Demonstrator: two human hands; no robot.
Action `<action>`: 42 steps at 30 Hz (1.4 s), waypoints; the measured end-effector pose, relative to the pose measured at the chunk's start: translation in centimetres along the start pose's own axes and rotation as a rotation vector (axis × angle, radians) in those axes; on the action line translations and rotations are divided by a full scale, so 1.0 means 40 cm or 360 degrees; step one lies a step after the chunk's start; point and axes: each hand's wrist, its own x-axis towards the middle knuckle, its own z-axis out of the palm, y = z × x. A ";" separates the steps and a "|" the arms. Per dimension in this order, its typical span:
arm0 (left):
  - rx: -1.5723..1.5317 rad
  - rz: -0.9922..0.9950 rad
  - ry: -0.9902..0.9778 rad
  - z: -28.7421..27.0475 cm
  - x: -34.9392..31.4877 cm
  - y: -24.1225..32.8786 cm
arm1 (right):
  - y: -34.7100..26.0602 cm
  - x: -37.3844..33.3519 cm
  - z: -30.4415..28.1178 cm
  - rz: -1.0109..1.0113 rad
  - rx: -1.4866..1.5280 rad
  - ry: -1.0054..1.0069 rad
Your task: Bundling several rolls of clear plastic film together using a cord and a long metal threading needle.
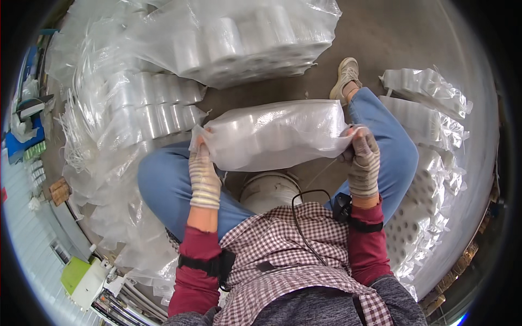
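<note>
A clear plastic bag [277, 136] with whitish rolls inside stretches across my lap, held up between both hands. My left hand [202, 168], in a striped work glove with bare fingertips, pinches the bag's left end. At the other end, my right hand [363, 157] in a similar glove is closed on the bag's gathered edge near my right knee. The film hides some of the fingers. Below the bag, between my legs, stands a white bucket or drum [269, 191], partly covered by my checked apron.
A big plastic-wrapped bundle of rolls [234, 49] lies ahead. More wrapped rolls [155, 106] and loose clear bags [114, 201] pile up at my left. Packed bundles [421, 119] are stacked at my right. A green and white machine [81, 280] stands at lower left.
</note>
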 end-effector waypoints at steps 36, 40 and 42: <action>0.0746 0.0211 -0.0536 0.090 0.070 -0.015 | -0.043 0.033 -0.032 -0.0106 0.0229 0.0090; 0.0482 0.0714 -0.0228 0.052 0.019 0.075 | -0.055 0.019 -0.026 -0.0136 0.0048 0.0042; 0.0600 0.0663 -0.0060 0.005 -0.031 0.118 | -0.077 0.005 -0.025 -0.0122 -0.0075 0.0179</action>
